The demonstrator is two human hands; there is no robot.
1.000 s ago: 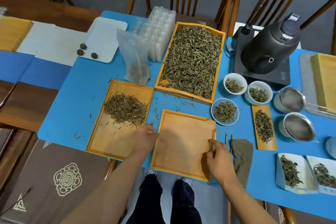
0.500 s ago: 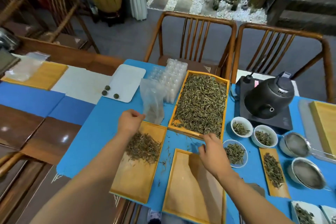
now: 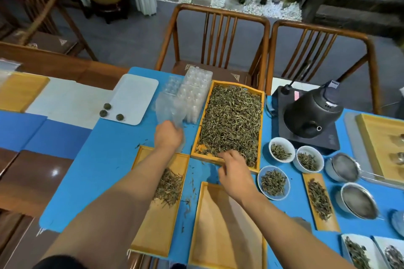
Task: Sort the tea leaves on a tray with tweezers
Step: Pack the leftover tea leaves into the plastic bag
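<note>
A dense bed of thin, wiry olive-green tea leaves (image 3: 231,124) fills the large wooden tray (image 3: 260,129) at the blue mat's far side, where the right hand (image 3: 235,170) rests curled fingers on its near edge, while the left hand (image 3: 168,136) grips a clear plastic bag (image 3: 167,108).

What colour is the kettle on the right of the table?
Matte black kettle, seen in the head view.

Big tray (image 3: 260,129), far side of blue mat, packed w/ green-brown tea leaves (image 3: 231,124). Left tray (image 3: 153,236) has a small heap (image 3: 169,189) at mid; near tray (image 3: 218,236) bare wood (tweezers not visible).
</note>
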